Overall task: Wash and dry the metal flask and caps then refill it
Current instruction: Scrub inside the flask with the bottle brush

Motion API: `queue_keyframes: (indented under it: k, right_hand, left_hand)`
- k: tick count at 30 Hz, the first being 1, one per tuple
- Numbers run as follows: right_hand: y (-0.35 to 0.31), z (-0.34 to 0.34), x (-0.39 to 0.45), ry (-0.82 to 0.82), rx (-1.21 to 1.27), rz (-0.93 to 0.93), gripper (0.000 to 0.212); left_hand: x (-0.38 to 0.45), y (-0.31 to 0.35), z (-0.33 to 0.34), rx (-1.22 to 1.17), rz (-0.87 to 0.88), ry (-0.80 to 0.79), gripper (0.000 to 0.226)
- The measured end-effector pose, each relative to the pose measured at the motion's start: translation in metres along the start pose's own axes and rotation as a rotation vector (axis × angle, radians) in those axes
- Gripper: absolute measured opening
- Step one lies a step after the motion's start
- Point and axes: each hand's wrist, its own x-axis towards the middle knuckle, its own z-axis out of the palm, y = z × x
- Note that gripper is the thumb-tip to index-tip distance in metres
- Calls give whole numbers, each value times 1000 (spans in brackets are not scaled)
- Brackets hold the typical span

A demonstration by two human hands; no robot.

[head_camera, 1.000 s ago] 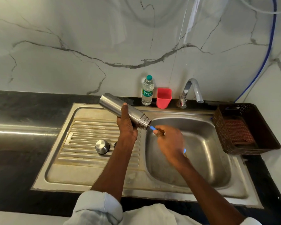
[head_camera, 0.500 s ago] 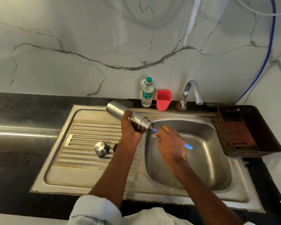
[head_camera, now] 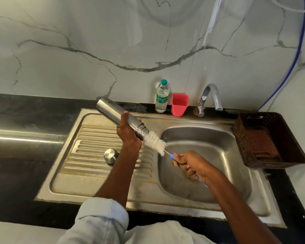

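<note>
My left hand grips the metal flask near its neck, tilted with the open mouth pointing down and right over the sink's edge. My right hand holds the blue handle of a bottle brush; its white bristle head is mostly out of the flask, with only the tip at the mouth. A round metal cap rests on the ribbed drainboard, just left of my left forearm.
The steel sink basin lies under my right hand. Along the back wall stand a tap, a red cup and a plastic water bottle. A brown basket holding a cloth sits at the right.
My right hand has pulled back toward me and drawn the brush out of the flask, so the white bristles now show. The flask stays tilted in my left hand.
</note>
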Motion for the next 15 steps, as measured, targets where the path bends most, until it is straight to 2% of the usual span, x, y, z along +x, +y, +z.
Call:
queue_keyframes:
  k: [2,6,9,11,13,15]
  right_hand:
    - [-6,3,6,-72,99,73,35]
    - [-22,10,16,-377,380,124,26]
    - [-33,18,24,-462,538,107,19]
    - [-36,15,19,-388,446,81,24]
    - [-31,10,7,-143,184,-33,34]
    - [-22,14,-5,145,-100,-276,33]
  left_hand:
    - [-2,-5,0,7,-6,-22,85]
    - [-13,-14,4,67,-55,-126,67]
    - [-28,-23,10,136,-72,-200,83]
    - [-27,-22,12,149,-47,-201,83]
    - [-19,-16,12,148,-24,-170,87]
    - [-9,-11,11,109,-20,-97,87]
